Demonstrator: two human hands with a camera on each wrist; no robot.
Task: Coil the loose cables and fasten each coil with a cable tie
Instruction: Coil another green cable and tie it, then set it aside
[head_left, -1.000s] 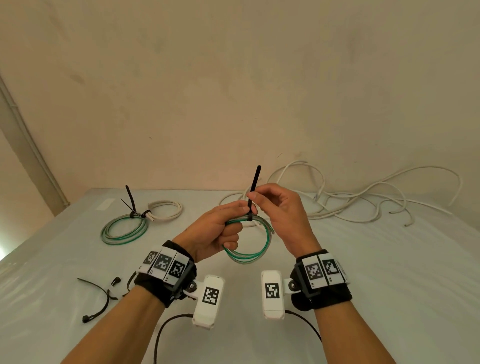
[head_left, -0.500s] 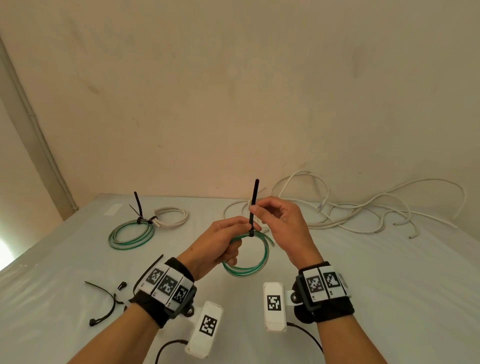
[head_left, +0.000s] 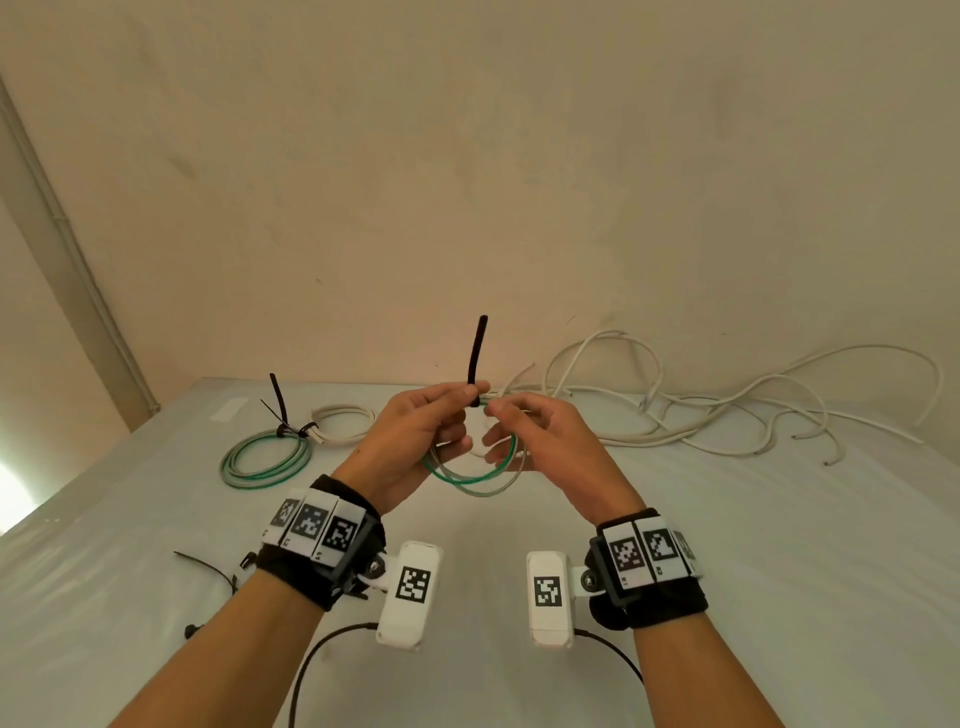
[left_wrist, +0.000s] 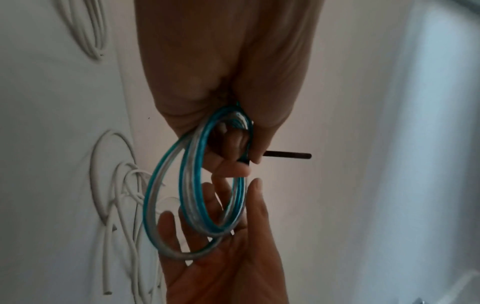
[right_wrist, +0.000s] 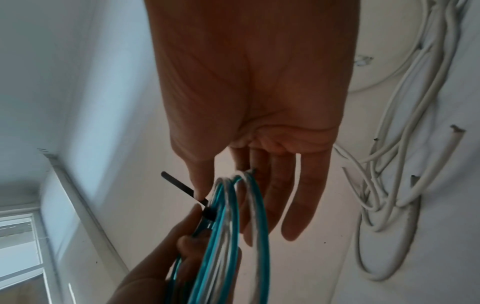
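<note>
A small coil of green and clear cable (head_left: 470, 475) hangs in the air above the white table (head_left: 779, 571). A black cable tie (head_left: 475, 353) is wrapped round its top, with the tail standing straight up. My left hand (head_left: 462, 400) pinches the coil right at the tie's head (left_wrist: 245, 162). My right hand (head_left: 501, 426) is beside it with fingers straight and relaxed, lying against the coil's loops (right_wrist: 226, 236) without gripping them. In the left wrist view the loops (left_wrist: 192, 205) hang over the right palm.
Two tied coils, one green (head_left: 265, 460) and one white (head_left: 345, 418), lie at the back left with black tie tails (head_left: 278, 400) sticking up. Loose white cables (head_left: 727, 415) sprawl along the wall at the back right. Spare black ties (head_left: 208, 566) lie near my left forearm.
My right hand has let go of the tie's tail and opened, dropping to the coil's side. My left hand still holds the coil, now slightly farther from me.
</note>
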